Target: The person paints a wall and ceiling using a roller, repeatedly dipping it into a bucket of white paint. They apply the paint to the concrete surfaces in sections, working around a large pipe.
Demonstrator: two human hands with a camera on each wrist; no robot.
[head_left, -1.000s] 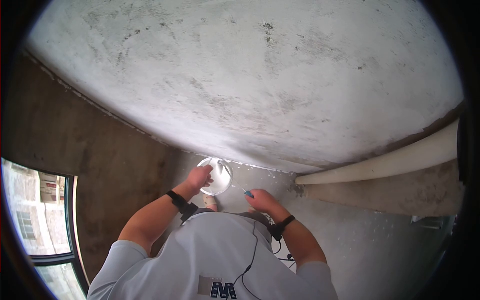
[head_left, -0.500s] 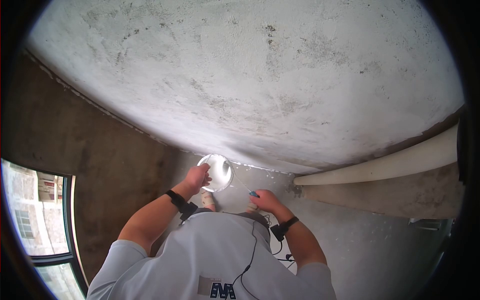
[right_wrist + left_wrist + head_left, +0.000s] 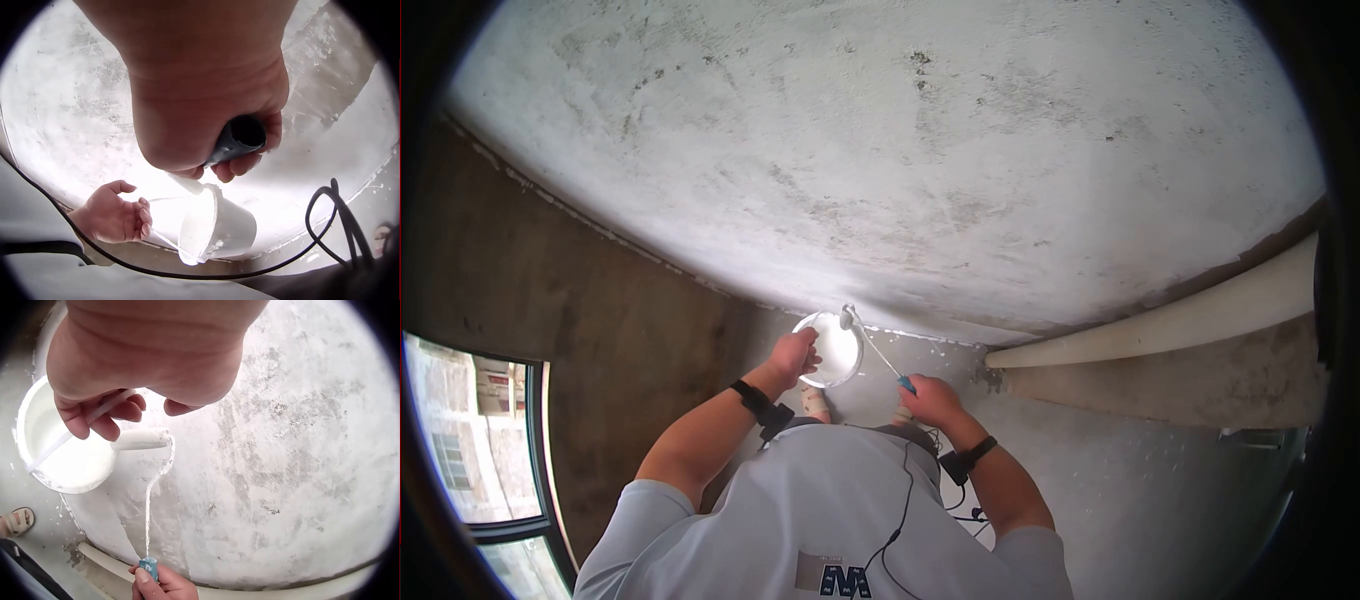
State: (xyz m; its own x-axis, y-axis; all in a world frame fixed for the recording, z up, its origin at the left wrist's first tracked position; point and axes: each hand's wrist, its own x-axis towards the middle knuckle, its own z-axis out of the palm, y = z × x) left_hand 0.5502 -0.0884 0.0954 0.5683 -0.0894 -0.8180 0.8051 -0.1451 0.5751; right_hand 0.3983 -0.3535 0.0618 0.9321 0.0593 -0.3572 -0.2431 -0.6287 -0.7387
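Observation:
My left hand (image 3: 793,355) holds a small white paint bucket (image 3: 836,352) close to the plastered wall (image 3: 920,160). In the left wrist view its fingers (image 3: 103,422) curl round the bucket's thin handle, above the bucket (image 3: 53,459) with white paint inside. My right hand (image 3: 927,398) grips the blue-ended handle (image 3: 149,567) of a mini paint roller. The paint-loaded roller head (image 3: 142,439) sits just above the bucket rim, near the wall. In the right wrist view the right hand (image 3: 209,125) wraps the dark handle end (image 3: 242,137), with the bucket (image 3: 219,228) and the left hand (image 3: 115,215) below.
A darker unpainted wall (image 3: 600,320) meets the pale one at the left, with a window (image 3: 475,440) low down. A long white strip (image 3: 1170,320) lies along the wall base at right. A sandalled foot (image 3: 17,520) stands on the concrete floor. A black cable (image 3: 340,219) loops nearby.
The roller head has risen out of the bucket to just above its rim. The right hand shifted slightly up toward the wall, and the left hand kept hold of the bucket.

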